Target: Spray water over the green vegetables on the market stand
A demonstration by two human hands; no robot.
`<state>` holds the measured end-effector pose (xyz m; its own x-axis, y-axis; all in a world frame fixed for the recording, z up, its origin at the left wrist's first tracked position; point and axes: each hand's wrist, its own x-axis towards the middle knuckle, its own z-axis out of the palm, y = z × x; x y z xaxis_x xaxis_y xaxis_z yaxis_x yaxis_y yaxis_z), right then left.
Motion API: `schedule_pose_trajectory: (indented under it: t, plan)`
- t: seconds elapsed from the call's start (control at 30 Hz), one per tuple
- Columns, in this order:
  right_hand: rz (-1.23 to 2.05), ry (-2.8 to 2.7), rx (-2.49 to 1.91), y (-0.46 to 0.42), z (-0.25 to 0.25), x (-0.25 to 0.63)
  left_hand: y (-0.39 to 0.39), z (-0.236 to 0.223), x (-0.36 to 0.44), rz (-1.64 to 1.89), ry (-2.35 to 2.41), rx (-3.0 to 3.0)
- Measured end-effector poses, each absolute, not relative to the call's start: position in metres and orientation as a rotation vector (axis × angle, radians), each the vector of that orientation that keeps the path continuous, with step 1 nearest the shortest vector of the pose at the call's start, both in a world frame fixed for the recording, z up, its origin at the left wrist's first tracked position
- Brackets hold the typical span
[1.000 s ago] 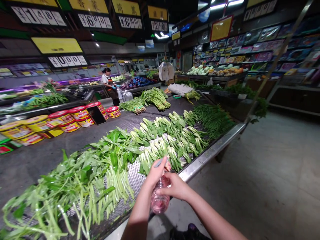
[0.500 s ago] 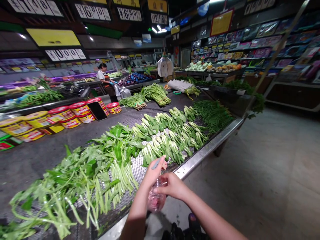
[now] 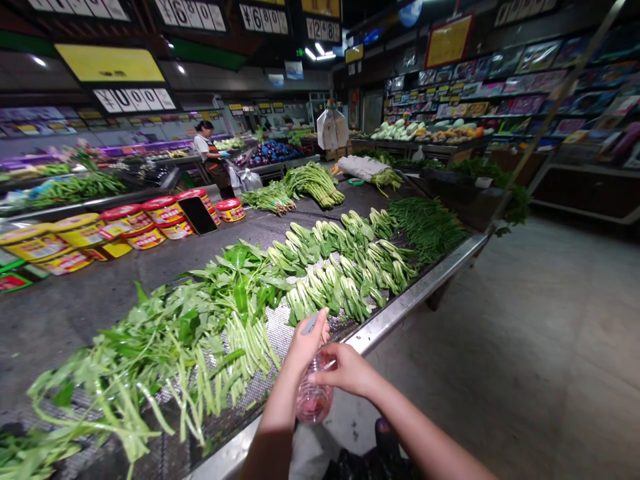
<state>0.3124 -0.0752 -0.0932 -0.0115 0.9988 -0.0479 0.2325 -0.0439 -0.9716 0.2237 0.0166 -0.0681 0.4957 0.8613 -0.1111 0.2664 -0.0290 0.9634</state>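
A clear plastic bottle [image 3: 314, 400], which looks like a spray bottle, is held upright near the stand's front edge. My left hand [image 3: 304, 343] is closed round its top, where a grey head [image 3: 311, 324] shows between thumb and fingers. Lower down, my right hand [image 3: 347, 368] grips the bottle's body, thumb on the near side. Just beyond my hands lie small bundles of leafy greens [image 3: 327, 290] in rows on a perforated mat. To the left spreads a loose heap of long-stemmed leafy vegetables [image 3: 200, 340], wet and shiny.
A metal rim [image 3: 400, 307] edges the sloping stand. Red and yellow tubs [image 3: 165, 210] line its left side, a dark phone-like slab [image 3: 199, 215] leaning on them. Dark green bundles [image 3: 430, 227] lie at the far right. A co-worker [image 3: 213, 160] stands behind, beyond tied green stalks [image 3: 317, 185].
My view has tilted slightly, so the scene sits a little differently. Both hands keep their hold on the bottle with hardly any movement. The co-worker's arms have drawn in closer to the body.
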Motion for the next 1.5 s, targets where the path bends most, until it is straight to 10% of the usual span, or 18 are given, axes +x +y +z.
schedule_pose_trajectory:
  t: [1.5]
  plan:
    - [1.285,-1.736,-1.258,-0.07,-0.079,0.229,-0.005,-0.056,0.116,0.745,1.289,1.386]
